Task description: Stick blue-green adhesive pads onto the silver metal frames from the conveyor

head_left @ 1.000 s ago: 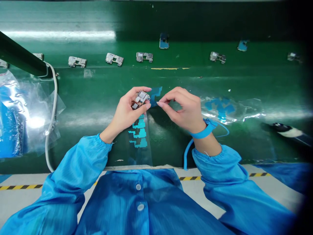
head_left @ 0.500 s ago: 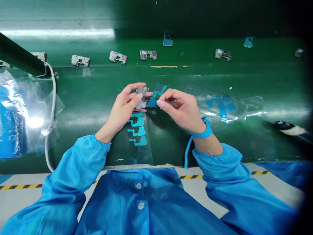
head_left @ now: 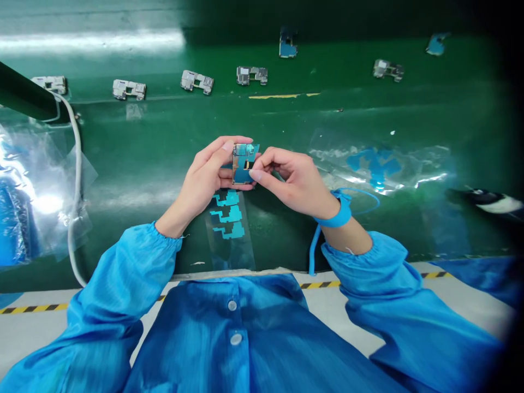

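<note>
While the left hand (head_left: 202,174) grips a small circuit board (head_left: 240,164) between thumb and fingers, the right hand (head_left: 292,183) pinches a blue film (head_left: 250,155) lying over this board, above the green work surface (head_left: 368,120). Just below the board lies a clear backing strip (head_left: 229,254) with three blue pieces.

White cable (head_left: 77,164) along clear plastic bag (head_left: 41,164)

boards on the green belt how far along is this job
Done: two boards on the green belt carry blue film. In hand: the left hand holds a circuit board while the right hand pinches a blue film piece against it. Left: silver boards without film, and more blue pieces on a clear sheet.
</note>
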The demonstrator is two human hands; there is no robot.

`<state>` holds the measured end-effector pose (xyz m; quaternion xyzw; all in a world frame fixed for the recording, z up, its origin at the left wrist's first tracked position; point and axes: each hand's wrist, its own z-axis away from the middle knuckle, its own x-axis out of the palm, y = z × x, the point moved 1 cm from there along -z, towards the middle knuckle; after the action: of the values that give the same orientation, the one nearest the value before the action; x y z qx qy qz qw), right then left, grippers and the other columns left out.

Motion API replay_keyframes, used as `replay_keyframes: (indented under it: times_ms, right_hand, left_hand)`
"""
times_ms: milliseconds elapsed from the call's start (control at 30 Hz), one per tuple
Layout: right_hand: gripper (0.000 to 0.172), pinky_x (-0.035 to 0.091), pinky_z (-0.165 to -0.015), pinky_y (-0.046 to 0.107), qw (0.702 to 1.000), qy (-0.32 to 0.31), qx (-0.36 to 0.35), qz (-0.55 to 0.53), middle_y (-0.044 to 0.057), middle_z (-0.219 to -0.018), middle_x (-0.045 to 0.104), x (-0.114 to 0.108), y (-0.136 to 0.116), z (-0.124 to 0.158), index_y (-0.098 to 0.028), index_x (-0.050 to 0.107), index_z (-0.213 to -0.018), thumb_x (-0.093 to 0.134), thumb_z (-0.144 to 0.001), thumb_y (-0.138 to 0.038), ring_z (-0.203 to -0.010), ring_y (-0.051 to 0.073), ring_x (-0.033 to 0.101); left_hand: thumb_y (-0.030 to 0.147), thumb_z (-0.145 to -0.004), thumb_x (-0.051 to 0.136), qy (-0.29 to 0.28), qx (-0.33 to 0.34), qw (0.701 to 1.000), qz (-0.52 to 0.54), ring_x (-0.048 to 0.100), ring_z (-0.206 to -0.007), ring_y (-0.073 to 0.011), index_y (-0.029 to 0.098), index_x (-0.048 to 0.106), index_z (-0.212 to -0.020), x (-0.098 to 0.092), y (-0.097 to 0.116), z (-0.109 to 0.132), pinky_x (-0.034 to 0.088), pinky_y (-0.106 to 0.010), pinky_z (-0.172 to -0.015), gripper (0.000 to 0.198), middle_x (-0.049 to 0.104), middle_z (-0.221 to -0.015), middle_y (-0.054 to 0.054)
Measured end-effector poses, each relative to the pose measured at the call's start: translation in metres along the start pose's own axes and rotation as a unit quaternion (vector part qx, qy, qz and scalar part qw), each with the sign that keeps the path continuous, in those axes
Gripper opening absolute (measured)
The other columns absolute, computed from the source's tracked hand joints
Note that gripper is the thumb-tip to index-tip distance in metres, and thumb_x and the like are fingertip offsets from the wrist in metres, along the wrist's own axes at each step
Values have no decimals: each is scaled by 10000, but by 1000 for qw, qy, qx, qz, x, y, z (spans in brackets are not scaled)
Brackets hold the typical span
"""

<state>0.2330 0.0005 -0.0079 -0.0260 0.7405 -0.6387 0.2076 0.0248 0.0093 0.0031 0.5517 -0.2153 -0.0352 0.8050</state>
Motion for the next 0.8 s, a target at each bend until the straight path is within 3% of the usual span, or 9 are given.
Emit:
replay_keyframes:
  times_ms: [467,800]
  right_hand:
    - [362,510,-670,349,1000,10,9,5,8,-823,664,2,4,1,-252,708,-874,848,-959,-575,-716,167,571]
    - [285,535,-664,349,1000,12,16,7,2,-785,683,1,2,1,-252,719,-849,870,-959,-467,-717,167,589]
  left_hand:
    - [577,-1114,556,5,4,1000,-20,841,-1017,-238,262,715,-1340,0,-2,0,715,-373,-861,420,813,-1179,-51]
    - [508,-1131,555,6,4,1000,-11,838,-1002,-217,235,728,-1325,1,-1,0,713,-335,-849,377,822,-1194,-41]
